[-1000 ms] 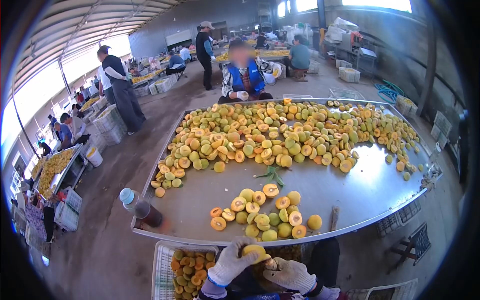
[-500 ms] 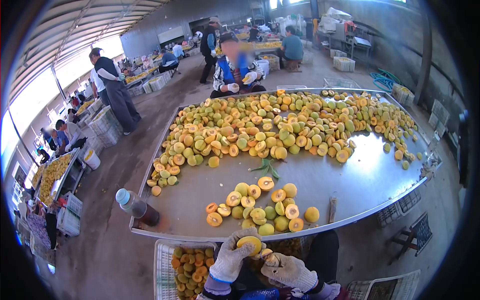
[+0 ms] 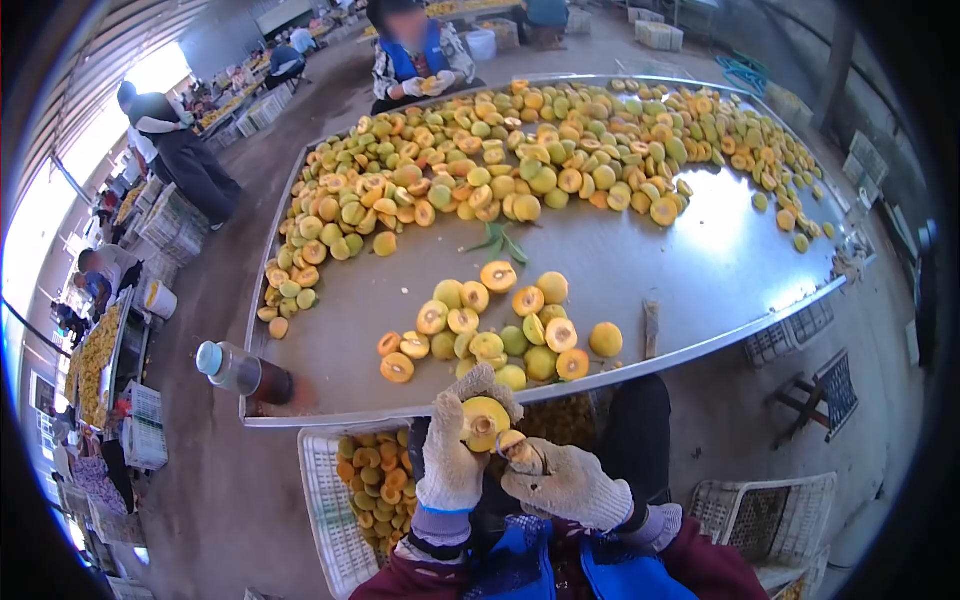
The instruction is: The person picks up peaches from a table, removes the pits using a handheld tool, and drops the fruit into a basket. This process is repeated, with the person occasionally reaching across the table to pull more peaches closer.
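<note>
My left hand (image 3: pixel 455 440), in a pale knit work glove, is closed around a yellow peach half (image 3: pixel 485 424) with its cut face turned toward me. My right hand (image 3: pixel 570 482), also gloved, grips a small pitting tool with a metal loop (image 3: pixel 512 442). A rounded brownish-orange piece, possibly a pit, shows at the loop, right beside the peach half. Both hands are just off the table's near edge. On the metal table (image 3: pixel 370 300) in front of them lies a small group of peach halves (image 3: pixel 487 345), some with pits showing.
A large peach pile (image 3: pixel 540 160) covers the table's far side. A bottle of dark liquid (image 3: pixel 245 373) lies tilted at the left corner, and a stick-like piece (image 3: pixel 652 328) lies at the right. Below stands a crate of halves (image 3: pixel 375 490). A person (image 3: pixel 415 60) works opposite.
My view has tipped downward, so the table sits higher in it. The left hand has turned the peach half's cut face toward me, and the tool's loop is now beside it.
</note>
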Available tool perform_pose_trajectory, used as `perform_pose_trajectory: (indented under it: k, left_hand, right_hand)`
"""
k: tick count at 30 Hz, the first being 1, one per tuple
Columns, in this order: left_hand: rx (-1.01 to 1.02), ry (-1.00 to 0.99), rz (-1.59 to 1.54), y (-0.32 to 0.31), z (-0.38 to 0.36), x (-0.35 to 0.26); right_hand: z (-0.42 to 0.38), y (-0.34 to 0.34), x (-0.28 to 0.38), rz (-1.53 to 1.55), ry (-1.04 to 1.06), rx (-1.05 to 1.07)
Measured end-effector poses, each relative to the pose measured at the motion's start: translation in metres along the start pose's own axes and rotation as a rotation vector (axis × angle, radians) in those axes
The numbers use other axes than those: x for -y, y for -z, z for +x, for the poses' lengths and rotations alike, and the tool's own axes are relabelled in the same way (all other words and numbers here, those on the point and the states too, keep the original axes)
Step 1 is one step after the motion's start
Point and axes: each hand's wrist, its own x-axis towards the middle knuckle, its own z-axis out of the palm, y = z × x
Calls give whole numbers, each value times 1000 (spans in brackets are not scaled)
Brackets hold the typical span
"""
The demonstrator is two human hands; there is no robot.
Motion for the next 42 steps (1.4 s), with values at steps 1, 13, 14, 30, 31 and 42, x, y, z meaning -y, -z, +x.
perform_pose_trajectory:
  k: [1, 13, 14, 30, 31, 42]
  left_hand:
    - [-29, 7, 2, -1, -1, 1]
    - [157, -352, 1080, -7, -3, -24]
    - [157, -352, 1079, -7, 0, -25]
    - [104, -60, 808, 6, -3, 2]
    - [72, -16, 418, 7, -2, 6]
    - [3, -122, 198, -16, -15, 17]
  right_hand:
    - [1, -1, -1, -14, -5, -3]
    - [3, -1, -11, -389, 167, -289]
    - [6, -3, -17, -399, 172, -307]
    - [2, -6, -25, -270, 165, -302]
    - [1, -5, -23, -270, 164, -300]
    - [-6, 4, -1, -103, 45, -57]
